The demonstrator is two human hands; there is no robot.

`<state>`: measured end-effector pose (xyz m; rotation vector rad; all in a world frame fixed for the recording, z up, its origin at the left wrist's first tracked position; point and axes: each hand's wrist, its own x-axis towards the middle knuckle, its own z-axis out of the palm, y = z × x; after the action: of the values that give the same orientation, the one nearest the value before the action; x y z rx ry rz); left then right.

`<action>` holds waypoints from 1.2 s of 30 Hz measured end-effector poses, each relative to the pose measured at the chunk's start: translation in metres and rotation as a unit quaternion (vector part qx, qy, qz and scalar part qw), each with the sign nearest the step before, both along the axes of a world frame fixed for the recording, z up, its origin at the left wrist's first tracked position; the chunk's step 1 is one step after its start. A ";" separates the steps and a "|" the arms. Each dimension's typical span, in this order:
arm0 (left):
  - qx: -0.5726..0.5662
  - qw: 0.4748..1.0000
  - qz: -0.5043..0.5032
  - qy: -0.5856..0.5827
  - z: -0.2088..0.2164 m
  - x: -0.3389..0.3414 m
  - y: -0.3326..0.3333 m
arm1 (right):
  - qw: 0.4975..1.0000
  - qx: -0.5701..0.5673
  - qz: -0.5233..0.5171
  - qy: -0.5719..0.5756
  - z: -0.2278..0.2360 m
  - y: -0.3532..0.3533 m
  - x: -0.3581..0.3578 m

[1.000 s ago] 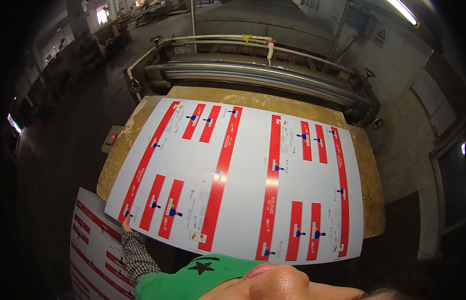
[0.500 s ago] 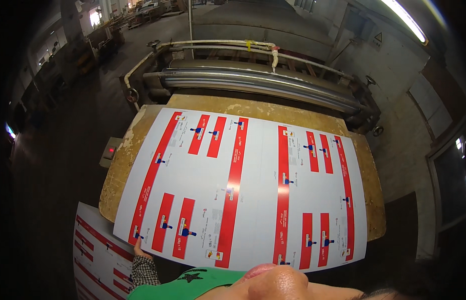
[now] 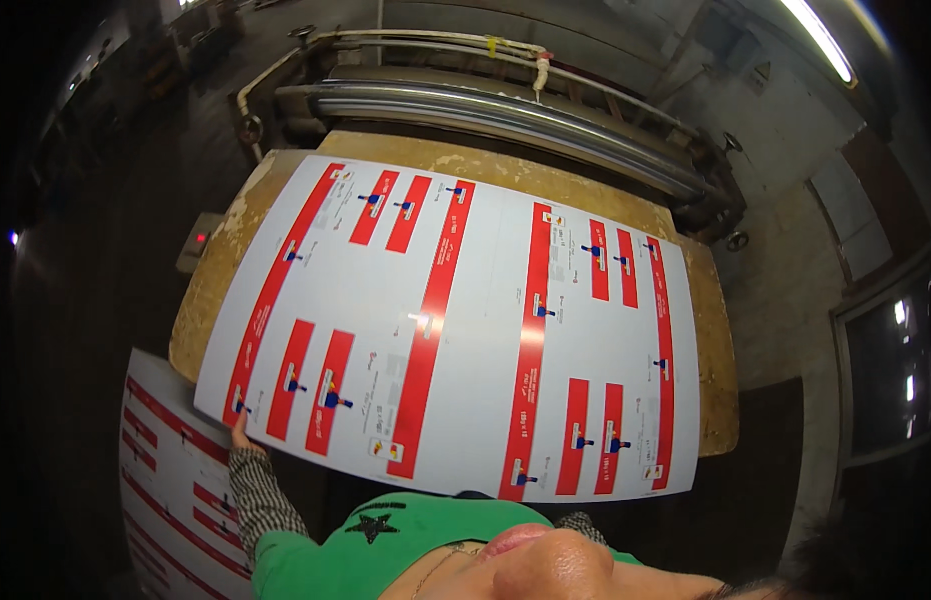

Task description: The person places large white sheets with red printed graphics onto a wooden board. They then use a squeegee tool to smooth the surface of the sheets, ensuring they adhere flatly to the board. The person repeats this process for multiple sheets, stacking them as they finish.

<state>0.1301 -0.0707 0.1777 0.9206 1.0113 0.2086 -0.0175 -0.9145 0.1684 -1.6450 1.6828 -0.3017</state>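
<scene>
A large white printed sheet (image 3: 475,360) with red bars and small blue figures lies on a worn yellow-brown feed board (image 3: 200,300). At the sheet's near left corner, my left hand (image 3: 239,432) grips the edge, one finger showing against it and the rest hidden underneath. The checked left sleeve (image 3: 265,495) reaches up from below. Of my right arm only a bit of checked sleeve (image 3: 580,522) shows beyond my face; the right hand is out of sight. The sheet's far edge stops short of the metal rollers (image 3: 505,115).
Behind the board, a pipe (image 3: 425,38) runs above the rollers, with a spout (image 3: 540,75) hanging down. More printed sheets (image 3: 175,480) lie lower at the left. A switch box (image 3: 198,240) with a red light sits beside the board. A wall (image 3: 785,130) stands at right.
The whole scene has shifted up and left in view. More of my left forearm and a bit of right sleeve now show. My left hand stays at the same sheet corner.
</scene>
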 end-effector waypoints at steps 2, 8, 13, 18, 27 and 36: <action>0.024 0.999 0.007 0.033 0.006 0.005 -0.011 | 1.000 0.004 0.008 -0.019 -0.001 -0.009 -0.003; 0.204 0.958 -0.061 0.193 -0.007 0.008 0.041 | 0.996 0.036 0.043 -0.065 -0.003 -0.026 0.010; 0.239 0.947 -0.049 0.210 0.003 0.013 0.052 | 0.994 0.044 0.062 -0.085 -0.004 -0.043 0.008; 0.243 0.947 -0.027 0.207 -0.001 0.009 0.074 | 0.992 0.045 0.073 -0.091 0.000 -0.050 0.009; 0.232 0.955 -0.004 0.184 -0.026 0.017 0.136 | 0.986 0.072 0.069 -0.136 0.016 -0.050 0.020; 0.370 0.916 -0.039 0.150 0.017 0.023 0.161 | 0.954 0.119 0.070 -0.265 0.027 -0.061 0.011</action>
<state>0.1529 0.0902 0.1951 1.7227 1.1955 0.4067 -0.0067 -0.9758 0.1950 -1.3432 1.1438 -0.4098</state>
